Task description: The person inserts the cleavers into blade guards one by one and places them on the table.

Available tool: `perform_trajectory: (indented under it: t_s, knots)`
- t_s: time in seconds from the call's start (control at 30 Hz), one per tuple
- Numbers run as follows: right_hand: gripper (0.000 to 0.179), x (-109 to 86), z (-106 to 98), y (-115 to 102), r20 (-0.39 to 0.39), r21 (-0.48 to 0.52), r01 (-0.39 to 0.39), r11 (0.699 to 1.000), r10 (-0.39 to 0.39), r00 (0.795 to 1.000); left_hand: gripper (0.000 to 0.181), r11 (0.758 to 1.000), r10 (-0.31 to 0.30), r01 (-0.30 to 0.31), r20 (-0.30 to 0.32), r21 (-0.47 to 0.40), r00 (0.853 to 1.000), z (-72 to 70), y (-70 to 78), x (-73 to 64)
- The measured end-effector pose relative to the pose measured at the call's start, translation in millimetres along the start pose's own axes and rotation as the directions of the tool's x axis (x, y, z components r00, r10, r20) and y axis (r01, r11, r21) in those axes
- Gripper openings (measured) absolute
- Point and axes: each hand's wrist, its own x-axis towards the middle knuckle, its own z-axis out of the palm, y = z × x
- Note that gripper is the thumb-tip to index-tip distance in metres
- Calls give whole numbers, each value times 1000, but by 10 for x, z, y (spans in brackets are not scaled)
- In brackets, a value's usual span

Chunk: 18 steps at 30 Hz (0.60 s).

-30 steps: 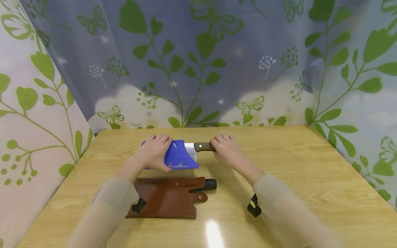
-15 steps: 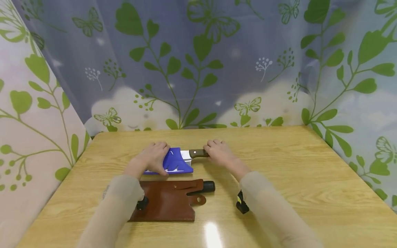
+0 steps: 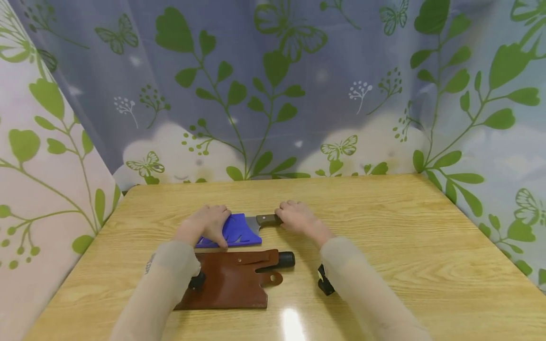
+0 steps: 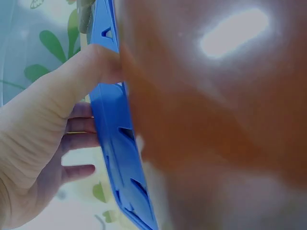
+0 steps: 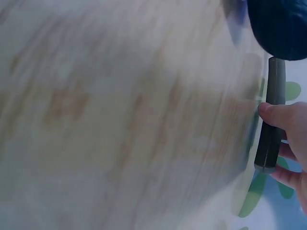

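A cleaver (image 3: 267, 220) with a brown riveted handle sits with its blade in a blue blade cover (image 3: 239, 229); a strip of grey blade shows beside the handle. My left hand (image 3: 206, 225) grips the cover across its width, thumb on the near edge and fingers on the far edge, as the left wrist view also shows with the blue cover (image 4: 112, 115). With my right hand (image 3: 298, 219) I hold the end of the handle (image 5: 271, 134). Whether the cover rests on the table cannot be told.
Just nearer to me lies a brown leather sheath (image 3: 230, 279) with a black cylindrical handle (image 3: 286, 259) jutting out at its right. The wooden table (image 3: 384, 227) ends at a patterned curtain (image 3: 324, 94) behind and at both sides.
Both hands have come down and nearer to me with the covered cleaver, closer to the leather sheath. My grips look the same. The head view has shifted slightly.
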Motion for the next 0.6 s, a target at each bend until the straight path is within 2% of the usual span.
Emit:
perform_trajectory:
  t_s: [0.1, 0.23, 0.43, 0.6]
  knots:
    - [39, -1, 17, -4, 3, 23, 0, 1000, 0, 1000, 96, 1000, -9, 10, 33, -28, 999, -9, 3, -9]
    - [36, 16, 27, 15, 0, 45, -7, 999, 7, 1000, 97, 999, -19, 20, 35, -39, 999, -42, 3, -22]
    - [38, -12, 4, 20, 12, 41, -4, 999, 3, 1000, 104, 998, -27, 26, -18, -59, 999, -22, -10, -78]
    - [44, -107, 5, 61, -8, 90, 9, 996, -8, 1000, 106, 991, -42, 27, -117, -133, 992, 39, -52, -183]
